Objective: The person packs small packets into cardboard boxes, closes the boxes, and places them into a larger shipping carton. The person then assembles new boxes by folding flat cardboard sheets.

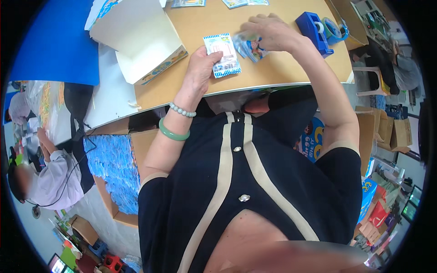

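We had an open box (148, 48), white inside with a yellow printed side, on the tan tabletop (284, 70), its flap raised. Just to the right of the box, our left hand (199, 68) held a white-and-blue packet (223, 57) by its near left edge, thumb laid across the front and the fingers behind. The packet's striped ends pointed away from us and toward us, and it sat apart from the box.

Further to the right of the box, our right hand (269, 32) was over some blue printed packets (251, 48), its fingers spread out and blurred; we could not tell whether they gripped anything. Those lay close by the held packet, on the side away from the box.

Farther from us than the box and to its right, more packets (189, 2) lay at the top of the view. Well to the right of the box stood a blue tape dispenser (313, 34). Nearer to us than the box, below the tabletop, a brown carton (125, 219) was filled with blue packaging (111, 161).
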Available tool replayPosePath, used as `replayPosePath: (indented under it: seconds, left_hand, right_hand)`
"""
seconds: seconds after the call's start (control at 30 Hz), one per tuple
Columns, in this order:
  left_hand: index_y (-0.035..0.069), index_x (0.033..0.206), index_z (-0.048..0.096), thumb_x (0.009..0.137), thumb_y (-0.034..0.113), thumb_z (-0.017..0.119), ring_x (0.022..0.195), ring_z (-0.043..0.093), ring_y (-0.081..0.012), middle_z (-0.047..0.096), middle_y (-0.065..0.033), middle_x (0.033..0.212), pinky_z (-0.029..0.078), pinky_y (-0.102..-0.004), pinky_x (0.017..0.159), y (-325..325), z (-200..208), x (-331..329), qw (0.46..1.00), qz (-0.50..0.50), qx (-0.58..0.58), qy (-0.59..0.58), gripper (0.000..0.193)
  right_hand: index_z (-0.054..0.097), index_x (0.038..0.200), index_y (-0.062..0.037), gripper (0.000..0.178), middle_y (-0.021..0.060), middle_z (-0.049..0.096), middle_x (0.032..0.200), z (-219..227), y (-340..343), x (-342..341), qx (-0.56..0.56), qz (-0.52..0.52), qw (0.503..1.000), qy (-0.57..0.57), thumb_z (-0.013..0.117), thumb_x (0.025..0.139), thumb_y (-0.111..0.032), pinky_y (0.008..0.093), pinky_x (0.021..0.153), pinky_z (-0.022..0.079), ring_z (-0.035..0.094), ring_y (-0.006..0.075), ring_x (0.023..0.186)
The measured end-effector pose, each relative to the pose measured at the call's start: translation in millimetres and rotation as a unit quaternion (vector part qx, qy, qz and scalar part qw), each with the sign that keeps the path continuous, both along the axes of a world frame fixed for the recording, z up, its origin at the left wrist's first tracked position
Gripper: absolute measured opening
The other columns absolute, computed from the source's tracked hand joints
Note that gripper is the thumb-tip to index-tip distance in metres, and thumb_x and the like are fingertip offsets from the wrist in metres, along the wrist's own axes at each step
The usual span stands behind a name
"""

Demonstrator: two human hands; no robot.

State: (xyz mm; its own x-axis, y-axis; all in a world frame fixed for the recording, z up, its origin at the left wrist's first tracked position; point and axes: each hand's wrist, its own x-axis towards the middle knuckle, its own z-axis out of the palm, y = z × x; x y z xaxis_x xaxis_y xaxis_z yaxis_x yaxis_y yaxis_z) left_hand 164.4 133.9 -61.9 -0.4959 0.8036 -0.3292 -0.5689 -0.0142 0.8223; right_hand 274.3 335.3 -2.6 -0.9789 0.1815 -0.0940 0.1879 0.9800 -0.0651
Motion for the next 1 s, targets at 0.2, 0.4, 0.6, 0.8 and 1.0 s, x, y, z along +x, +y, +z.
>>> replayPosePath:
  seconds: [0.2, 0.4, 0.6, 0.8, 1.0]
  left_hand:
    - [-0.004, 0.111, 0.057, 0.092, 0.0, 0.055, 0.086, 0.07, -0.0217, 0.069, -0.0137, 0.101, 0.06, -0.0318, 0.073, 0, 1, -1, 1.0, 0.009, -0.023, -0.011, 0.02]
    - [-0.003, 0.112, 0.054, 0.092, 0.001, 0.055, 0.086, 0.069, -0.0186, 0.067, -0.0118, 0.102, 0.058, -0.0303, 0.071, 10, 5, 4, 0.998, 0.053, -0.005, 0.017, 0.02]
    - [0.0, 0.118, 0.046, 0.094, 0.003, 0.053, 0.094, 0.063, -0.0134, 0.061, -0.0096, 0.11, 0.055, -0.0283, 0.077, 18, 13, 14, 0.986, 0.094, 0.113, 0.083, 0.025]
    - [0.0, 0.119, 0.044, 0.096, 0.005, 0.053, 0.099, 0.06, -0.0128, 0.059, -0.0089, 0.114, 0.052, -0.0289, 0.084, 16, 10, 9, 0.981, 0.094, 0.097, 0.142, 0.026]
    - [-0.001, 0.123, 0.045, 0.096, 0.004, 0.053, 0.098, 0.062, -0.0137, 0.06, -0.0083, 0.114, 0.053, -0.029, 0.083, 2, -2, -14, 0.987, 0.096, 0.054, 0.116, 0.029]
  right_hand:
    - [0.058, 0.12, -0.0108, 0.044, 0.0103, 0.064, 0.101, 1, 13, 24, -0.101, -0.137, 0.985, -0.03, 0.069, 0.077, -0.013, 0.0389, 0.083, 0.051, 0.064, 0.0275, 0.093]
    - [0.057, 0.117, -0.0045, 0.036, 0.0096, 0.066, 0.099, -25, -24, 37, -0.538, -0.235, 0.77, 0.25, 0.069, 0.085, -0.015, 0.0315, 0.078, 0.052, 0.065, 0.0165, 0.086]
    - [0.058, 0.108, -0.0037, 0.022, 0.0048, 0.065, 0.098, -56, -76, -5, -0.688, -0.247, 0.564, 0.383, 0.065, 0.089, -0.012, 0.0256, 0.078, 0.05, 0.061, 0.0092, 0.086]
    - [0.059, 0.107, -0.0056, 0.018, 0.0017, 0.064, 0.093, -57, -101, -23, -0.658, -0.248, 0.611, 0.366, 0.062, 0.092, -0.013, 0.0226, 0.078, 0.047, 0.058, 0.0071, 0.087]
    - [0.065, 0.104, -0.0071, 0.025, 0.0, 0.063, 0.091, -30, -72, -36, -0.594, -0.177, 0.771, 0.148, 0.057, 0.095, -0.029, 0.0235, 0.077, 0.045, 0.055, 0.0071, 0.085]
